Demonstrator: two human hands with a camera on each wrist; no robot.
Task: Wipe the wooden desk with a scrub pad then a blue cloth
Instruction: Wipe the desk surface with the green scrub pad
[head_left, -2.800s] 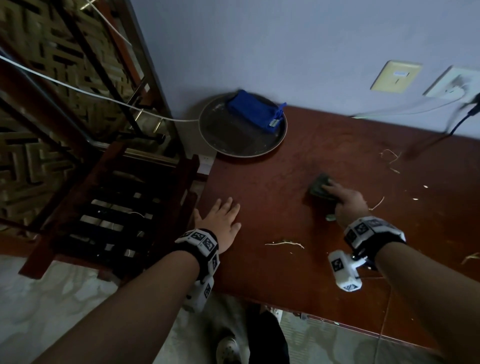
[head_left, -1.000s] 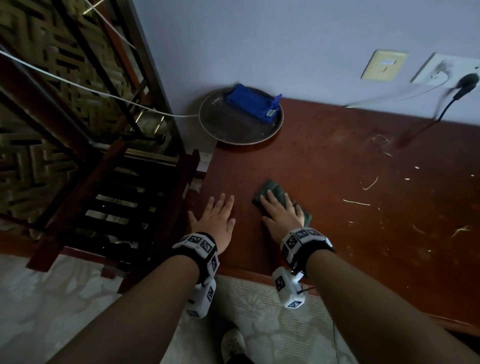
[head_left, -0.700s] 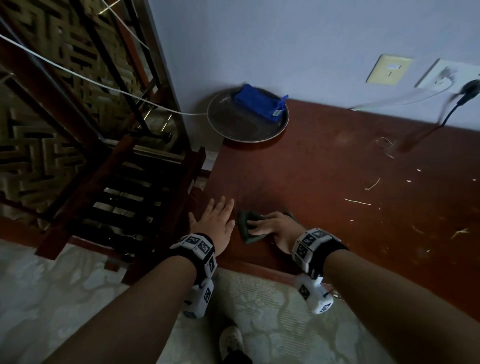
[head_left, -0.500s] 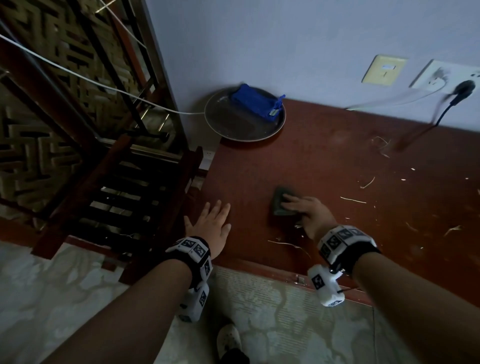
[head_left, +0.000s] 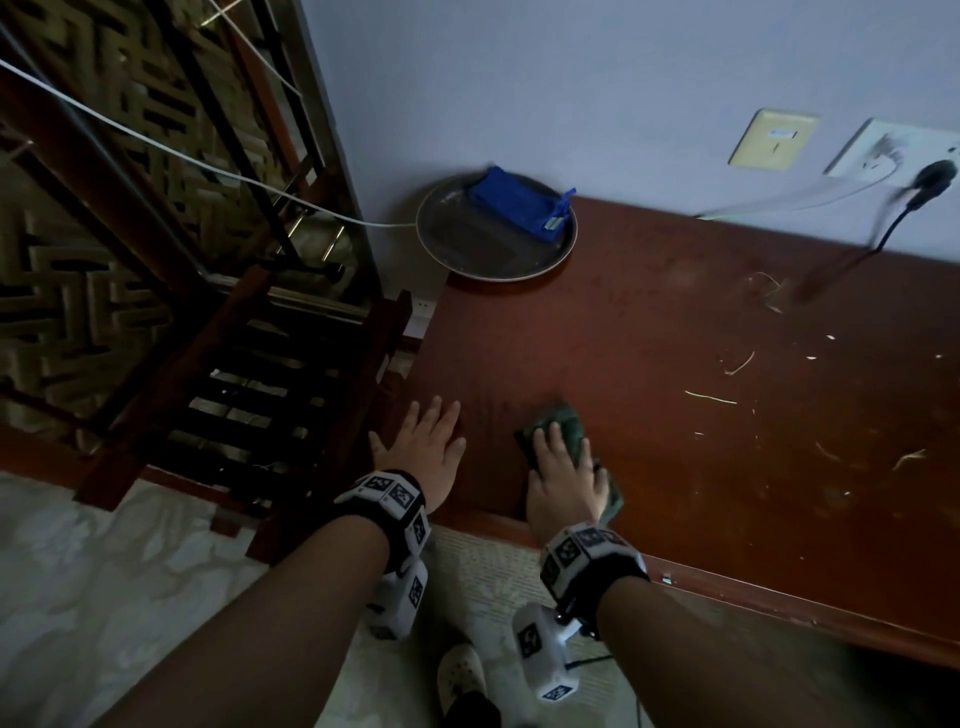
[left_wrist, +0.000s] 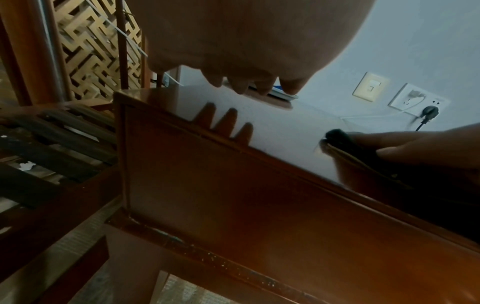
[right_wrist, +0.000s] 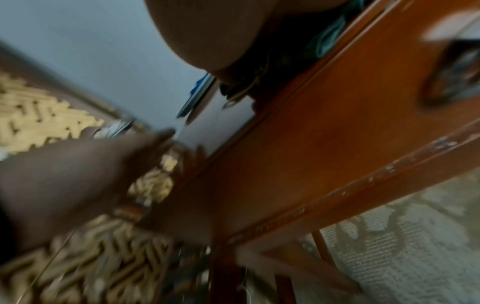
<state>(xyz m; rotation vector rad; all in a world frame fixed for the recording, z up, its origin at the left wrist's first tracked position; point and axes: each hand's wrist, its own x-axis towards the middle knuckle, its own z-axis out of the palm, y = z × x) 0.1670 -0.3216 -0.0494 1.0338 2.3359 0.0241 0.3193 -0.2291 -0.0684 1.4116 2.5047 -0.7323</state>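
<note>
The red-brown wooden desk (head_left: 675, 322) fills the right of the head view. My right hand (head_left: 563, 470) lies flat on a dark green scrub pad (head_left: 570, 423) and presses it down close to the desk's front edge. The pad (left_wrist: 345, 142) also shows under that hand (left_wrist: 420, 148) in the left wrist view. My left hand (head_left: 426, 444) rests flat on the desk's front left corner, fingers spread, holding nothing. The folded blue cloth (head_left: 514, 200) lies on a round dark plate (head_left: 493, 260) at the back left corner. The right wrist view is blurred.
Thin straw bits (head_left: 711, 397) and crumbs (head_left: 909, 460) are scattered over the right of the desk. A switch plate (head_left: 774, 137) and a socket with a black plug (head_left: 930, 176) sit on the wall. A dark slatted wooden frame (head_left: 260, 389) stands left of the desk.
My right hand has drawn the scrub pad back toward the front edge and now points away from me instead of sideways. The left hand has stayed put.
</note>
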